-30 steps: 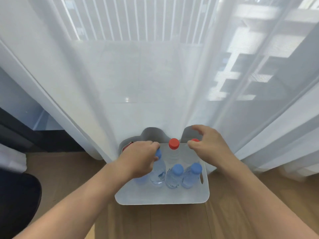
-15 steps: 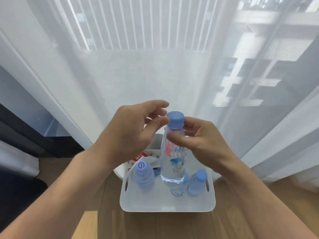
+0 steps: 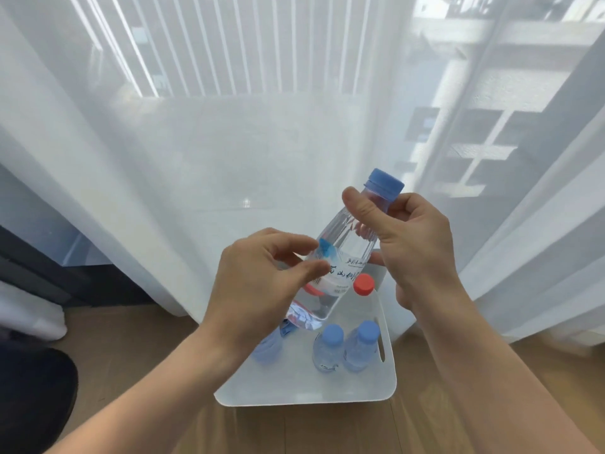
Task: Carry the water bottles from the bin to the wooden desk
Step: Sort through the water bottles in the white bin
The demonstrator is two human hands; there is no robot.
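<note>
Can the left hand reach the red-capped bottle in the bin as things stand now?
Probably not directly. The left hand is on the lifted bottle, which hangs tilted right over the red-capped bottle in the bin. The right hand also grips that lifted bottle, near its neck.

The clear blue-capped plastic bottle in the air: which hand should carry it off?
Probably the right hand: it grips the clear blue-capped plastic bottle at the neck, while the left hand only pinches its label.

Clear bottle [image 3: 340, 257] with blue cap [image 3: 385, 182]; white bin [image 3: 304, 393], red cap [image 3: 363, 285], brown wooden floor [image 3: 131, 348].
</note>
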